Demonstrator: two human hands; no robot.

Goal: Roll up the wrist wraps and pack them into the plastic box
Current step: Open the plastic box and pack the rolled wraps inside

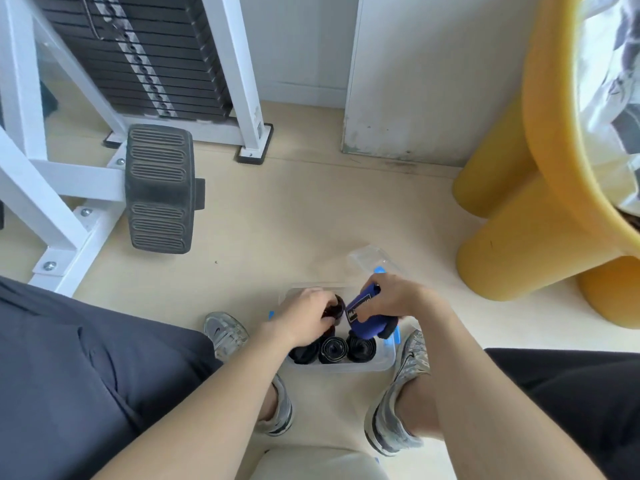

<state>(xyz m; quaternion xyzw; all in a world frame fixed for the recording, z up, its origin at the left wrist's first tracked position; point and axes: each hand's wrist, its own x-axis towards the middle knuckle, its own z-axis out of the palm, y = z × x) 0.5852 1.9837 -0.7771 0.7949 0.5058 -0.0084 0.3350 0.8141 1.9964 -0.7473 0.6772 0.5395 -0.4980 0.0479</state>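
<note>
The clear plastic box (346, 368) is set on the floor (277, 237) between the person's grey shoes (412, 351), and three black rolls (332, 349) are lined up side by side along its near wall. A dark red roll (335, 308) is seated in the far left part of the box, and the left hand (304, 313) is curled over it, fingers wrapped round its top. A blue wrist wrap (362, 315), rolled into a fat cylinder with a printed label on its side, is gripped in the right hand (391, 296), fingers and thumb closed round it. It is held tilted just above the far right part of the box, over the right-hand black roll. The step in hand is judged to be the seating of this blue roll in the gap that is left. It is best done with a firm grip, so that the coil is not loosened, and the roll should be stood on end like the others before it is let go. The dark red roll should be pressed toward the left wall so that room is made beside it. If the loose end is left outermost, the roll may be expected to spring open, so it is better turned against a neighbour or the wall. The clear lid (375, 259), with a blue clip, is laid on the floor just beyond the box to the right.
</note>
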